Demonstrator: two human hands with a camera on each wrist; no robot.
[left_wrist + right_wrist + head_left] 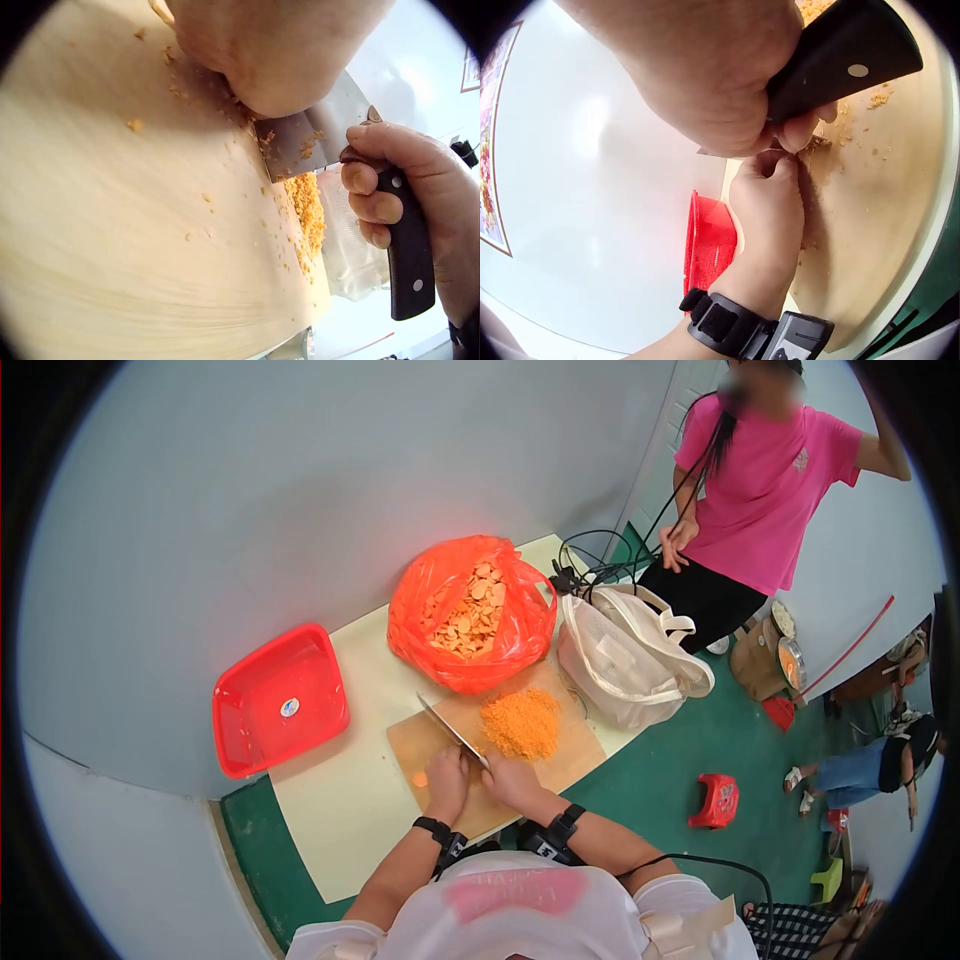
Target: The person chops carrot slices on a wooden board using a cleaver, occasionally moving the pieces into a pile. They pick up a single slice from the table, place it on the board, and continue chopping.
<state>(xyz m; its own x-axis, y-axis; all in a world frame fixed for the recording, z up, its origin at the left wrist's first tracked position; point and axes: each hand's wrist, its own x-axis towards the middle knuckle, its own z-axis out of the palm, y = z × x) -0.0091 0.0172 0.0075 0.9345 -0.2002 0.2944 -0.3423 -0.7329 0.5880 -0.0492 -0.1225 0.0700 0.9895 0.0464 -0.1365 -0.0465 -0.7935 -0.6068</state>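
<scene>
Right hand (513, 780): fingers wrapped around the black handle (409, 247) of a cleaver (307, 142), edge down at the cutting board (112, 225); can't confirm contact. Orange crumbs stuck to the blade face.

Left hand (447, 782): fingers curled in, right up against the blade. Tips hidden, so can't tell if they pinch a piece or just touch steel.

Orange mince pile (520, 724), probably carrot, sits on the board, to the right of the blade. One orange piece (421, 779) lies just beside the left hand. Slices (480, 610) are in the red plastic bag (470, 675) beyond the board, on the worktop (320, 830); red basin (265, 690) on the left.

Doing this well, my take: left hand is the risk. Tuck thumb and tips behind the knuckles, guide off the flat, never lift the edge above knuckle height. Short strokes, firm grip near the blade. Clear crumbs by wiping spine to edge, cleaver held motionless. Scrape strays toward the pile using the spine.
</scene>
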